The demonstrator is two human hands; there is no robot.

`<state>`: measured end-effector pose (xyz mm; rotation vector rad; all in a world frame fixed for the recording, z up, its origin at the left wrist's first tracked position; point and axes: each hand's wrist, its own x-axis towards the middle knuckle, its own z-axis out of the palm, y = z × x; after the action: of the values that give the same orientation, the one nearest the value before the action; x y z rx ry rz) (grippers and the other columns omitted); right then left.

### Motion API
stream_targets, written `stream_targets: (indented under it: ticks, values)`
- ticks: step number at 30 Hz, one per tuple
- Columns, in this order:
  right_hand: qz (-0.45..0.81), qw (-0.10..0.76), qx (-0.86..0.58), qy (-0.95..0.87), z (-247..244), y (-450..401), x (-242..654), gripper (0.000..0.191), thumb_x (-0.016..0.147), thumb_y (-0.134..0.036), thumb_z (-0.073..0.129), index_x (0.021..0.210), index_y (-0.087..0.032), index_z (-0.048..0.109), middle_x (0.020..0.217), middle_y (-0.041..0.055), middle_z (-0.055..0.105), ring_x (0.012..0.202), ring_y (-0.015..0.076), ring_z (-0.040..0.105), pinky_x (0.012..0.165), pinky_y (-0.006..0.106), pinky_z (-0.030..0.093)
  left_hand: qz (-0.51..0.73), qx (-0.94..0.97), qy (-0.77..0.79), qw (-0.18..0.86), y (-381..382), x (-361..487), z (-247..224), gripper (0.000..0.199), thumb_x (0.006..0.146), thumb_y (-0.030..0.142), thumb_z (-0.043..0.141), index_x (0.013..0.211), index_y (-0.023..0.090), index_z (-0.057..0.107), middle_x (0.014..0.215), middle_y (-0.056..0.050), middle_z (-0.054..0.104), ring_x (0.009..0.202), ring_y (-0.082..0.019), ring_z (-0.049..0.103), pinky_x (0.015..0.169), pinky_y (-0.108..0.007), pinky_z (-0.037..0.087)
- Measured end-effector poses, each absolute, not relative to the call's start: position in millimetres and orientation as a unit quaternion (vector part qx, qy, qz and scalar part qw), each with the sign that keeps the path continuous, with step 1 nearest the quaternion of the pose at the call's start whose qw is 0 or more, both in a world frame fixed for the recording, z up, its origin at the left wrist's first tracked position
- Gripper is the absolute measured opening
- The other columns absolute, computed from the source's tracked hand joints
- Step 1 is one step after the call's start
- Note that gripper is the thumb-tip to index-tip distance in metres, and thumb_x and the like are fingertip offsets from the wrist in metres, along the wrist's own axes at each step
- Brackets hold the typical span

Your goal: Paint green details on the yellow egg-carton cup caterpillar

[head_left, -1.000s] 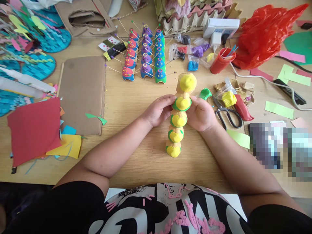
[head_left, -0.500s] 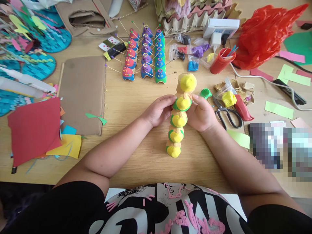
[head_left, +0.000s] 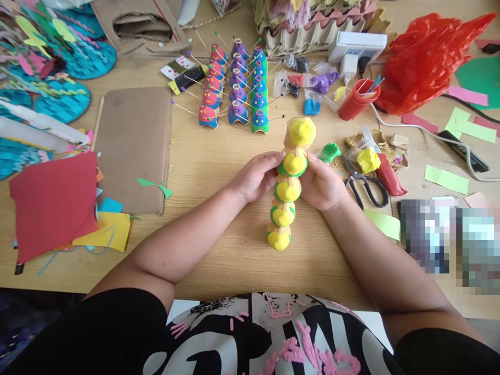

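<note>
Here on the left, our left hand's [head_left: 258, 178] fingers grasp the yellow-capped carton strip [head_left: 288, 190], which points toward the table's [head_left: 211, 255] near edge. Our right hand [head_left: 325, 181] pinches its opposite side. It looks light and stiffish, its caps probably soft and dentable; the bare carton flanks should grip safest.

A five-humped tan strip [head_left: 288, 189], yellow-capped, its nearer four humps edged green, points away mid-view, slanting slightly right
</note>
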<state>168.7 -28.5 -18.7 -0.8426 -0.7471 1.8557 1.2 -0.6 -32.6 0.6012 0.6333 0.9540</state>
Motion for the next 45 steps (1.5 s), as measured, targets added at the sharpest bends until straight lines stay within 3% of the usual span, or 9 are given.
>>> stream_targets:
  ticks: [10, 15, 21, 27, 32, 39, 45]
  values:
    - [0.744, 0.439, -0.394, -0.312, -15, -31, 166, 0.04, 0.082, -0.063, 0.078, 0.103, -0.031, 0.068, 0.106, 0.0063, 0.083, 0.122, 0.0352, 0.074, 0.104, 0.061, 0.061, 0.433, 0.285, 0.277, 0.809, 2, -1, -41, 0.02, 0.084, 0.042, 0.086, 0.078, 0.026, 0.074, 0.081, -0.003, 0.08, 0.089, -0.032, 0.079, 0.074, -0.041, 0.059]
    - [0.76, 0.44, -0.364, -0.31, -17, -31, 168, 0.039, 0.083, -0.064, 0.078, 0.104, -0.032, 0.069, 0.105, 0.0055, 0.083, 0.128, 0.0347, 0.072, 0.105, 0.06, 0.061, 0.431, 0.292, 0.273, 0.809, 0, 2, -33, 0.031, 0.088, 0.054, 0.082, 0.083, 0.024, 0.077, 0.084, -0.004, 0.08, 0.09, -0.029, 0.079, 0.076, -0.038, 0.059]
    - [0.765, 0.464, -0.33, -0.3, -20, -29, 172, 0.031, 0.089, -0.056, 0.074, 0.103, -0.03, 0.067, 0.103, 0.0046, 0.082, 0.13, 0.0294, 0.07, 0.107, 0.052, 0.06, 0.456, 0.289, 0.262, 0.8, -4, 4, -34, 0.025, 0.083, 0.046, 0.089, 0.083, 0.024, 0.076, 0.082, -0.001, 0.079, 0.082, -0.023, 0.076, 0.075, -0.035, 0.056]
    - [0.762, 0.469, -0.348, -0.281, -20, -27, 170, 0.033, 0.088, -0.057, 0.072, 0.103, -0.029, 0.066, 0.093, 0.0037, 0.081, 0.125, 0.0282, 0.069, 0.113, 0.055, 0.055, 0.437, 0.256, 0.253, 0.824, -5, 5, -37, 0.021, 0.082, 0.038, 0.091, 0.083, 0.026, 0.073, 0.08, 0.003, 0.078, 0.078, -0.02, 0.076, 0.074, -0.035, 0.057]
    - [0.755, 0.457, -0.368, -0.292, -18, -28, 170, 0.032, 0.091, -0.057, 0.067, 0.106, -0.029, 0.064, 0.099, 0.0045, 0.082, 0.126, 0.0273, 0.07, 0.11, 0.052, 0.057, 0.439, 0.246, 0.266, 0.822, -6, 5, -35, 0.02, 0.084, 0.033, 0.09, 0.081, 0.024, 0.072, 0.079, 0.003, 0.078, 0.079, -0.02, 0.077, 0.074, -0.034, 0.057]
    - [0.759, 0.449, -0.37, -0.293, -14, -29, 169, 0.038, 0.089, -0.066, 0.071, 0.102, -0.03, 0.065, 0.105, 0.0056, 0.083, 0.13, 0.0301, 0.069, 0.105, 0.051, 0.06, 0.444, 0.281, 0.276, 0.805, -8, 5, -32, 0.026, 0.086, 0.043, 0.089, 0.082, 0.022, 0.074, 0.08, -0.001, 0.078, 0.08, -0.022, 0.077, 0.075, -0.034, 0.057]
    - [0.759, 0.449, -0.372, -0.29, -14, -28, 172, 0.04, 0.087, -0.07, 0.07, 0.097, -0.031, 0.067, 0.108, 0.006, 0.083, 0.134, 0.0335, 0.068, 0.108, 0.058, 0.058, 0.434, 0.323, 0.258, 0.801, -8, 2, -29, 0.033, 0.083, 0.051, 0.09, 0.085, 0.021, 0.077, 0.087, -0.004, 0.08, 0.087, -0.023, 0.077, 0.075, -0.032, 0.059]
